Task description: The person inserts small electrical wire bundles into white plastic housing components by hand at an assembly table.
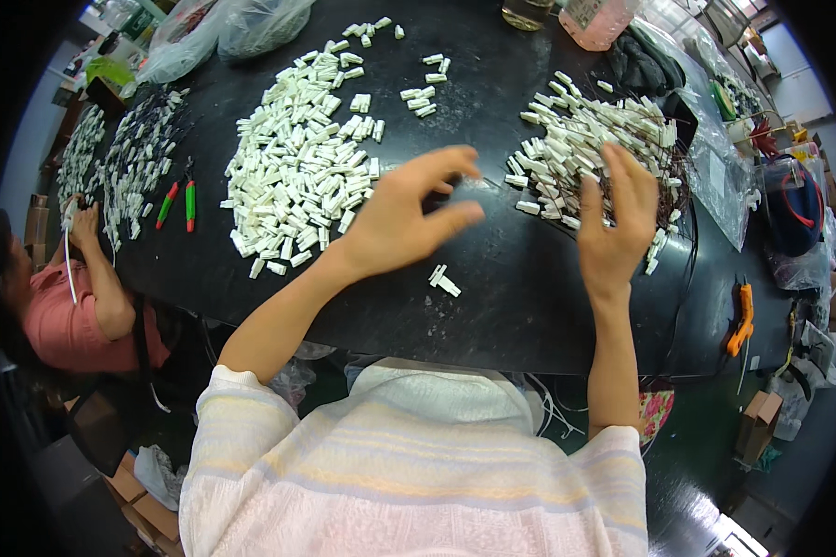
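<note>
While empty, left hand (pixel 401 221) near white connector pile (pixel 297 167).

A wide black worktable (pixel 529 316) fills the middle of the frame. On it, upper centre-left, lies a large heap of small white plastic connector pieces (pixel 297 176); upper right, a second heap of white pieces with thin dark wires (pixel 594 148). Two lone white pieces (pixel 443 278) lie at centre. Red and green handled cutters (pixel 178 204) lie at left, an orange handled tool (pixel 741 320) at right.

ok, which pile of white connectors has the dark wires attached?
The right-hand pile, under the right hand: dark wires trail from its pieces. The big pile beside the left hand is loose white pieces with no wires.
</note>
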`<state>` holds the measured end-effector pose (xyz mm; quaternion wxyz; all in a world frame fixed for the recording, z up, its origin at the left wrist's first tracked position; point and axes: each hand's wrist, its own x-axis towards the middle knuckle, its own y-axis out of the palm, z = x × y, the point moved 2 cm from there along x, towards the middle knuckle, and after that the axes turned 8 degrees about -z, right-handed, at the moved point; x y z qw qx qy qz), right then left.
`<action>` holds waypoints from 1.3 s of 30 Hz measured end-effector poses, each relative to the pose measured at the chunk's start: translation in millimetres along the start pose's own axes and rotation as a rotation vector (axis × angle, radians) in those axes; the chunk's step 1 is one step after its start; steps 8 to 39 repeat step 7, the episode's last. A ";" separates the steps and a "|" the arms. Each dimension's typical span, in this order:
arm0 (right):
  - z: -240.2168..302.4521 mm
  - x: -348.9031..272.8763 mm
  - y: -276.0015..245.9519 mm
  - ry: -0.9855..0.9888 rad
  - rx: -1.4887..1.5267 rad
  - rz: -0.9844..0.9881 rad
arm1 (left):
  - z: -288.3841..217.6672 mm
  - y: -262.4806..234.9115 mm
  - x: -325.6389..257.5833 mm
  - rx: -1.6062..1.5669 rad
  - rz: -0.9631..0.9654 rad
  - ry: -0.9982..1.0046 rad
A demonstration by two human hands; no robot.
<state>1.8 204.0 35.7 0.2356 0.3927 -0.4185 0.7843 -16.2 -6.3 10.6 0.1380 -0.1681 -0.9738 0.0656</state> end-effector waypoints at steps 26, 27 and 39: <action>-0.8 -5.2 -2.2 -0.172 -0.133 -0.019 | -1.6 36.6 -41.7 0.913 0.428 0.715; -0.8 -5.2 -2.2 -0.172 -0.133 -0.019 | -1.6 36.6 -41.7 0.913 0.428 0.715; -0.8 -5.2 -2.2 -0.172 -0.133 -0.019 | -1.6 36.6 -41.7 0.913 0.428 0.715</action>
